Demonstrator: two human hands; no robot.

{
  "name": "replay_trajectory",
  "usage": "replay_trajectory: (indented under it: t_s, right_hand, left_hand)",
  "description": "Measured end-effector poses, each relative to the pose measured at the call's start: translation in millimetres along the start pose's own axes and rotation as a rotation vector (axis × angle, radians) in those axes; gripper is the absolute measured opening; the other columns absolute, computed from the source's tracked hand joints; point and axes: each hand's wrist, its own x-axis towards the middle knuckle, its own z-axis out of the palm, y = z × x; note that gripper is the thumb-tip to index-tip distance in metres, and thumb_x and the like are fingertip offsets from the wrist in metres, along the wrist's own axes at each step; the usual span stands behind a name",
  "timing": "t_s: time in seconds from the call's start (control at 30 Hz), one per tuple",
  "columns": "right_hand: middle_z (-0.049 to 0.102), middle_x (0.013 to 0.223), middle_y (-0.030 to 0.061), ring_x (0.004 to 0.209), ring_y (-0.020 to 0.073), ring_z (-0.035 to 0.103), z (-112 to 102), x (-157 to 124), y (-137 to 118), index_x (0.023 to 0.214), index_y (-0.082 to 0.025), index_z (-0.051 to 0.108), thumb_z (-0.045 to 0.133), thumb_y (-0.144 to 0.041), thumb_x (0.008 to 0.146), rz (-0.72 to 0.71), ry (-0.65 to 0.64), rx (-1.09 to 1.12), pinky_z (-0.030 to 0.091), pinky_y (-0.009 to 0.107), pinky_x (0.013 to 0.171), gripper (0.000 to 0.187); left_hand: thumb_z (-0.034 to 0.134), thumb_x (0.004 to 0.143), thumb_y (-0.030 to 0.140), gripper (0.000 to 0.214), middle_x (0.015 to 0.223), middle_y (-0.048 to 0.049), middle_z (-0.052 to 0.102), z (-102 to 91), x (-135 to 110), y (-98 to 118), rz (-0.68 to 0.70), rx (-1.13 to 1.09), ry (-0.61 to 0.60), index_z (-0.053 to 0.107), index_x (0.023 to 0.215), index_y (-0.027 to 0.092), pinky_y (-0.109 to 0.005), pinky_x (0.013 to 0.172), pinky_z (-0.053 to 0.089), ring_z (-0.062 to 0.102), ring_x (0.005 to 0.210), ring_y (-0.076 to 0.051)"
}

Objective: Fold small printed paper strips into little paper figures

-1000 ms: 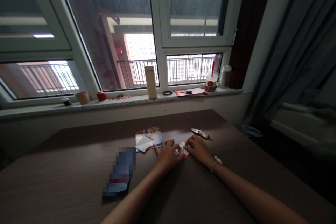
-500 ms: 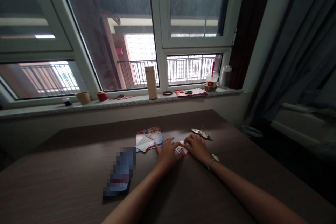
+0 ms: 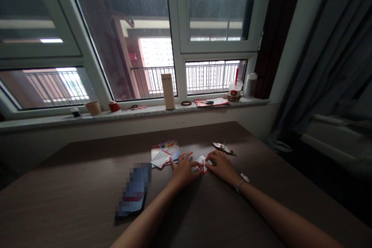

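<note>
A small red-and-white piece of paper (image 3: 200, 159) lies on the brown table between my two hands. My left hand (image 3: 185, 171) pinches its near left side between thumb and index finger, while the other fingers spread towards the leaflets. From the right, my right hand (image 3: 220, 164) holds the paper's edge with curled fingertips. Part of the paper is covered by the fingers. Just left of my left hand is a colourful printed leaflet (image 3: 174, 148), with a white folded slip (image 3: 161, 159) on top. Beyond my right hand sits a small folded paper piece (image 3: 222, 147) with a thin upright tip.
A blurred-out phone (image 3: 134, 192) lies on the table (image 3: 72, 186) left of my left forearm. The windowsill (image 3: 139, 113) carries a beige flask (image 3: 167, 92), a drink cup with a red straw (image 3: 235, 87), scissors (image 3: 209, 102) on papers and a brown paper cup (image 3: 93, 108).
My right hand has shifted slightly right, its wrist turning a little. The paper's printed red patch is now mostly covered, and more of its white part shows. My left hand stays nearly in place.
</note>
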Motion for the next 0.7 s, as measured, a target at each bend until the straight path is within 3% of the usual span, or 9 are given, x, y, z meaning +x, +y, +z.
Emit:
replay_trajectory:
  t_s: [0.5,0.7]
  right_hand:
    - [0.058,0.116,0.0033,0.119,0.0243,0.047,-6.6,-8.5,-4.9,0.103,-0.028,0.062,0.065,-0.042,0.076,-0.019,-0.071,-0.037,0.025,0.047,0.108,0.031]
    - [0.057,0.118,0.0041,0.121,0.0258,0.045,-6.1,-9.1,-5.6,0.104,-0.028,0.061,0.066,-0.051,0.074,-0.026,-0.085,-0.046,0.023,0.050,0.109,0.039]
  left_hand:
    - [0.058,0.081,0.058,0.028,0.150,0.0014,0.038,-1.0,-1.8,-2.0,0.004,0.015,-0.012,0.066,0.106,0.050,-0.079,0.099,-0.002,0.022,0.141,-0.037]
    - [0.055,0.084,0.057,0.026,0.150,0.0017,0.038,-1.4,-1.5,-3.5,0.001,0.022,-0.008,0.066,0.107,0.052,-0.078,0.099,-0.002,0.022,0.141,-0.035]
